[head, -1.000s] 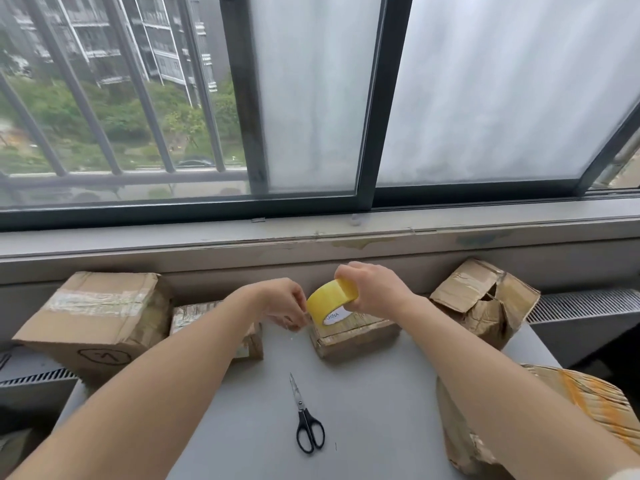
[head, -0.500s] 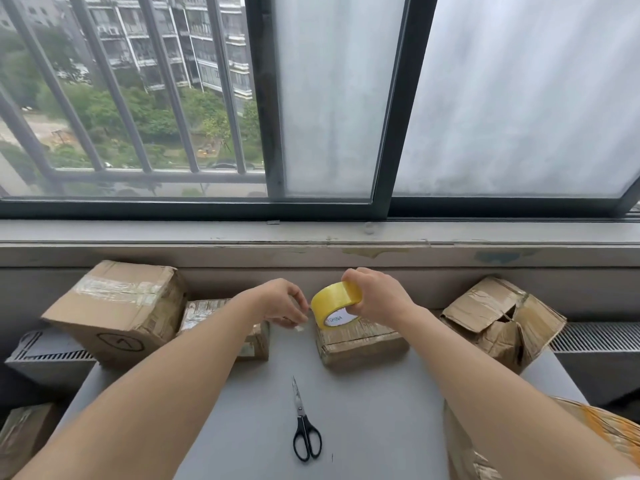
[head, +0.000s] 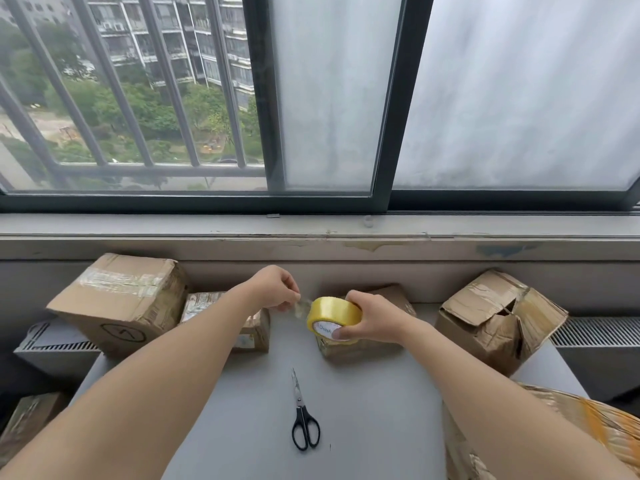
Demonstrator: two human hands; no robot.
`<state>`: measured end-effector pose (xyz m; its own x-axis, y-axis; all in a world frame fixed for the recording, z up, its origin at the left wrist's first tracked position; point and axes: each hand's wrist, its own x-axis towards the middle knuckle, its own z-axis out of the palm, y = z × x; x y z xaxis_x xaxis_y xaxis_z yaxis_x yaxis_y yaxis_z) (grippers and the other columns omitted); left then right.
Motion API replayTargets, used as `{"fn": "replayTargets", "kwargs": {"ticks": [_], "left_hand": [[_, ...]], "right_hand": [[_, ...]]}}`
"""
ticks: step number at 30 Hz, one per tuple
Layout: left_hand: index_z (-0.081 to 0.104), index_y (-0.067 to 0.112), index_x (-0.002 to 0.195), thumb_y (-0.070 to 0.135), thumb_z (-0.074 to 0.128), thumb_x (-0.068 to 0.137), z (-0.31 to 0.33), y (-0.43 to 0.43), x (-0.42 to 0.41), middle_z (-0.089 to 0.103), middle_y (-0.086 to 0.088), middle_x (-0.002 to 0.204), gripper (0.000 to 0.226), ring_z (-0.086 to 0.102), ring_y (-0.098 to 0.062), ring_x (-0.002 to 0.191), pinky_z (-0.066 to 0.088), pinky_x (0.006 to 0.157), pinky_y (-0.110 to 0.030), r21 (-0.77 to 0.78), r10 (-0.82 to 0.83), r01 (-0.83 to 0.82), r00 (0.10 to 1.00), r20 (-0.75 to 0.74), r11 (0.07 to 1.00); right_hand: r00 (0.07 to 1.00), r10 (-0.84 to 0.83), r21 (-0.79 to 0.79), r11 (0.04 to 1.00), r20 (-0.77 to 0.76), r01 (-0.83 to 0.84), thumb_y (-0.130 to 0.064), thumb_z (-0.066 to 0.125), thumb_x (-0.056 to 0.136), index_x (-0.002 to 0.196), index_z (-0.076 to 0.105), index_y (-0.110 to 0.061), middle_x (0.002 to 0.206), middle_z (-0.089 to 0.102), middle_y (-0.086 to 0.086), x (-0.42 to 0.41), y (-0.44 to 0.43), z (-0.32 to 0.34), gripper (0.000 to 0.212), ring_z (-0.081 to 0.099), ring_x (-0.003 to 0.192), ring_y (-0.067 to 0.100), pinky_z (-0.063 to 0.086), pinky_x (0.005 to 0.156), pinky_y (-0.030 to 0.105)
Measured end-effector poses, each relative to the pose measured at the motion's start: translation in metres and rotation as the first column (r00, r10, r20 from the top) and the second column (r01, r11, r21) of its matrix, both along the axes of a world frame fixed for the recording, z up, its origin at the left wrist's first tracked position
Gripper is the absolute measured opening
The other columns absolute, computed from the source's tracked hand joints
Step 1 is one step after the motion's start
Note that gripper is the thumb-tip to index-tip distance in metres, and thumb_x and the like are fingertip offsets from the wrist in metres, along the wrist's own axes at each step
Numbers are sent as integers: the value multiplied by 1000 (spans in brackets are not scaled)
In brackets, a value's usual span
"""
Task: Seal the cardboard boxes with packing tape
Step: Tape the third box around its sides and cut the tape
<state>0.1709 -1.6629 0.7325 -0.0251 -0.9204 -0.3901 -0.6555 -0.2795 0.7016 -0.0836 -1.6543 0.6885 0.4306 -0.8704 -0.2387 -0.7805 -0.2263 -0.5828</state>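
Hands meet above the grey table [head: 381, 410], both arms extended forward. Right hand [head: 372, 322] grips the yellow tape roll [head: 332, 315] over a small cardboard box [head: 360, 348] at the far centre. Left hand [head: 275, 289] pinches what appears to be the clear tape end [head: 302, 306], left of the roll. Compared with half a second ago, a short strip now spans between hand and roll. Scissors [head: 303, 417] lie nearer, untouched.

Right hand [head: 372, 322] grips the tape roll [head: 333, 317] above a small box [head: 360, 344]; left hand [head: 275, 289] pinches its free end just left of the roll. Scissors [head: 303, 415] lie nearer than the roll.
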Motion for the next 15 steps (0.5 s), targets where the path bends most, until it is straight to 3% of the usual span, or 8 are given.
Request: {"fn": "replayTargets", "kwargs": {"ticks": [3, 6, 8, 10, 12, 15], "left_hand": [[69, 2, 88, 4, 68, 95, 1, 1, -3, 70, -13, 71, 7, 68, -22, 65, 65, 78, -39, -35, -15, 16, 1000, 22, 999], [70, 5, 85, 6, 69, 93, 4, 4, -3, 70, -9, 68, 8, 67, -21, 63, 64, 78, -38, -69, -38, 44, 996, 79, 997], [70, 9, 83, 8, 70, 91, 7, 6, -4, 71, -3, 66, 9, 66, -14, 60, 62, 70, -27, -72, -94, 106, 983, 156, 992], [68, 16, 78, 11, 70, 90, 13, 10, -7, 69, 3, 63, 13, 62, -5, 53, 49, 54, -13, -92, -138, 166, 956, 258, 982], [70, 15, 79, 12, 71, 89, 18, 10, -8, 71, 3, 64, 11, 62, -2, 51, 44, 49, -10, -93, -169, 201, 946, 278, 975], [72, 10, 85, 9, 68, 88, 24, 13, -8, 74, -1, 69, 5, 62, -3, 52, 46, 50, -13, -62, -255, 284, 922, 292, 957]], "right_hand": [[993, -10, 84, 996, 115, 1, -77, 60, 83, 77, 49, -22, 73, 52, -11, 7, 5, -6, 57, 50, 67, 9, 40, 65, 30], [965, -105, 206, 977, 240, 55, -70, 47, 97, 69, 42, -23, 67, 41, -10, 14, 9, -17, 55, 40, 63, 10, 33, 66, 33], [969, -130, 181, 979, 209, 92, -68, 48, 97, 66, 42, -21, 63, 39, -10, 20, 10, -25, 57, 38, 62, 11, 27, 65, 35], [989, -122, 139, 984, 80, 110, -66, 48, 99, 64, 46, -16, 62, 46, -6, 27, 11, -32, 61, 43, 61, 15, 30, 63, 35], [992, -52, 62, 996, -114, 60, -63, 45, 101, 63, 48, -12, 63, 51, 0, 33, 17, -41, 63, 49, 65, 22, 31, 58, 36], [990, -47, 21, 999, -131, 51, -64, 47, 99, 64, 42, -15, 60, 48, -1, 36, 25, -52, 60, 50, 69, 25, 30, 56, 37]]}}
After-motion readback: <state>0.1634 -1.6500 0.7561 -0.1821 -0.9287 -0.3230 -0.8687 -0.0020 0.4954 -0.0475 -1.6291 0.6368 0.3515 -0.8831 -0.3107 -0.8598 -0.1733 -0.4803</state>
